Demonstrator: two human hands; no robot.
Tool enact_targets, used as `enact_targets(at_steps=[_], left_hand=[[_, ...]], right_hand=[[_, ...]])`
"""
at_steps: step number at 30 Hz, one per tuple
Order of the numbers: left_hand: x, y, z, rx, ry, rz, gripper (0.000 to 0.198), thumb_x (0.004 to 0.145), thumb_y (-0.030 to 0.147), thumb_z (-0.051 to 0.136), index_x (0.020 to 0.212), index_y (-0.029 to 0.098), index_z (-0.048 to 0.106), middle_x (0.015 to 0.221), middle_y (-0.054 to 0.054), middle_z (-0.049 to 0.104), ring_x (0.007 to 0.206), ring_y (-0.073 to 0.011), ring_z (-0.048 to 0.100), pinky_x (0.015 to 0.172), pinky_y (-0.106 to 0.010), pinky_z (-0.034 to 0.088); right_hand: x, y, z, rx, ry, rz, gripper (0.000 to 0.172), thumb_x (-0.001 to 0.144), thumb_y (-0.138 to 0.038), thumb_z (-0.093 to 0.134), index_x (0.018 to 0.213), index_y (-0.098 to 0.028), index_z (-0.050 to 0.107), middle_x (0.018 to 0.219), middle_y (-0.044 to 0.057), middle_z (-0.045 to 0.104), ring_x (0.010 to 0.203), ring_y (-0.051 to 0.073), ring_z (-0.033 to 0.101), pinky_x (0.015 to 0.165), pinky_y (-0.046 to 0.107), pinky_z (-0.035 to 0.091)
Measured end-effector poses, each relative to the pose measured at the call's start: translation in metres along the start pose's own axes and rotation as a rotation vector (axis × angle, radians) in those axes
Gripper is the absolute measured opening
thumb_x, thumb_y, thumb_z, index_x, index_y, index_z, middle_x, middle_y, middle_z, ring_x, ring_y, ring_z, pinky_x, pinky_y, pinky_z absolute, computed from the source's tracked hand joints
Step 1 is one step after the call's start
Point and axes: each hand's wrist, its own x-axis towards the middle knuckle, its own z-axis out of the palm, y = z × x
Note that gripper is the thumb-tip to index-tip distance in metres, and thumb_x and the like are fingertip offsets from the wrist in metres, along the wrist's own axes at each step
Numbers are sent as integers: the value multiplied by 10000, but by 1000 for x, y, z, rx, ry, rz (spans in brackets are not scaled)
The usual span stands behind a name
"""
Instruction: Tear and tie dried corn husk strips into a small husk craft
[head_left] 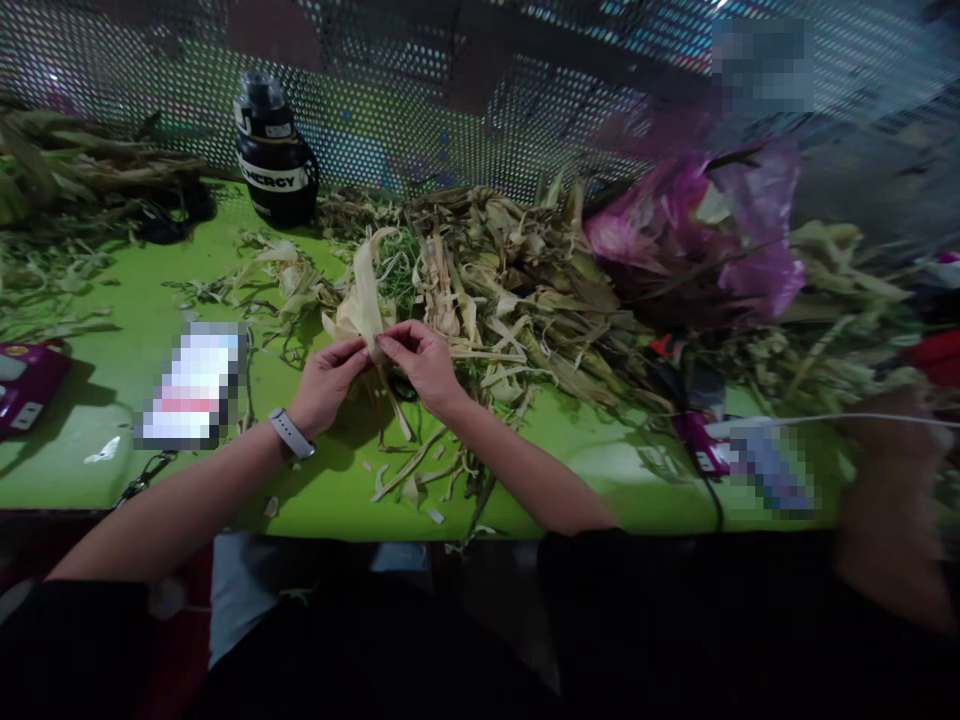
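Note:
Both hands meet over the green table [300,500] around a pale dried corn husk [366,285]. My left hand [330,375], with a light watch band at the wrist, pinches the husk from the left. From the right, my right hand [424,362] pinches it at nearly the same spot, thumb and finger together. The husk's broad end stands up above the fingers, and thin stalk-like ends hang below them. Behind the hands lies a tuft of green strands [401,270]. Husk strips and scraps [412,480] are scattered on the table just below.
A heap of dried husks [525,260] runs along the perforated metal screen [450,110]. A black bottle [276,165] stands at the back left, a phone [196,385] lies left of my forearm. At right are a pink plastic bag [697,235] and another person's arm [892,500].

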Motion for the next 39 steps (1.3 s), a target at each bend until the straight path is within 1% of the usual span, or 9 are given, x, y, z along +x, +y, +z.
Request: enact_targets(at_steps=[5,11,16,20,23,27,31,34,39], left_hand=[[0,0,-1,-14,-1,-17,286,601,289,850,860,190,780,830,-32,753,762,-134,677,811,-261,551],[1,-1,-2,-38,15,-31,212,656,277,807,831,163,771,850,-44,751,785,-139,677,820,-263,547],[2,3,-2,-70,44,-82,282,565,250,866,814,163,767,812,-27,752,727,-116,674,787,-247,554],[4,5,-3,-120,40,-128,252,563,228,859,787,165,763,792,-25,748,742,-128,686,810,-265,562],[5,3,-5,-129,37,-135,248,570,203,854,796,158,762,801,-32,752,749,-124,689,829,-259,555],[4,-1,-6,-83,-7,-106,250,595,212,846,825,157,766,857,-46,760,785,-125,693,849,-244,543],[4,-1,-5,-8,-40,-66,279,600,234,845,856,157,767,874,-43,759,789,-120,691,845,-229,539],[5,0,-5,-36,19,-63,270,579,237,848,818,156,752,806,-24,750,735,-117,685,808,-245,553],[11,4,-6,-86,111,-23,254,591,239,820,793,160,689,759,5,719,671,-100,671,706,-222,562]], right_hand=[[1,3,-1,-52,19,-31,227,723,-393,720,773,-183,646,717,-27,628,653,93,535,684,253,465],[0,1,-1,-87,34,-29,236,709,-399,726,759,-184,645,702,-24,629,646,100,535,671,260,471],[-3,-7,-5,-64,-31,-55,150,768,-333,649,812,-196,689,754,-13,651,690,109,568,687,260,480],[-2,-12,-9,-96,-103,-154,134,786,-298,624,841,-207,705,830,0,665,761,123,596,723,273,484],[0,-13,-9,-139,-77,-163,161,772,-320,652,884,-204,651,750,-17,614,676,111,556,653,262,468],[1,-15,-8,-130,-64,-144,297,749,-343,694,991,-218,578,665,-57,518,568,95,471,554,245,412],[1,-18,-9,-220,-69,-180,192,763,-346,679,869,-201,612,668,-43,525,586,92,468,580,250,410],[4,-19,-10,-127,-19,-114,175,747,-334,678,815,-195,595,673,-43,548,593,83,484,577,236,411],[14,-23,-15,223,26,151,274,662,-338,731,810,-212,538,618,-73,533,513,60,498,420,186,289]])
